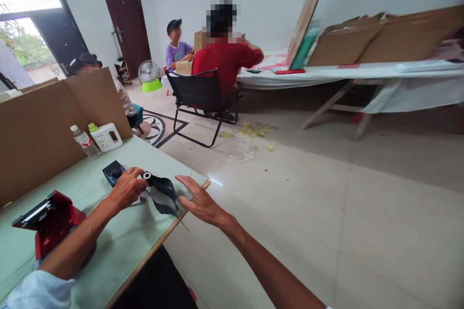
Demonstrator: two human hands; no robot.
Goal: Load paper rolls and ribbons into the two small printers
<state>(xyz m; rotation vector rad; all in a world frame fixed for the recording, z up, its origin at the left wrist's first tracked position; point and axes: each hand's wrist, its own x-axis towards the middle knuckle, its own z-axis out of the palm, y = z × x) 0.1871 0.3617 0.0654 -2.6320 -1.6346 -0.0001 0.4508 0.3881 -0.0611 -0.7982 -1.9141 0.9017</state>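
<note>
My left hand [129,188] is closed on a roll of black ribbon [159,183] with a white core, held above the table's front corner. A loose length of the ribbon droops from the roll in a loop towards my right hand [202,205]. That hand is open beside the loop, its fingers stretched out; whether the thumb touches the ribbon I cannot tell. Under my left forearm stands a red machine [58,231] with its lid raised, partly hidden by the arm. A dark blue-black object [113,172] lies just behind my left hand, next to something white that is mostly covered.
On the green-covered table [119,256] stand a clear bottle [86,143] and a white jug [108,137] before a cardboard screen [39,135]. Past the table edge are a black folding chair [197,91] with a seated person, other people, a fan [148,75] and floor scraps [253,130].
</note>
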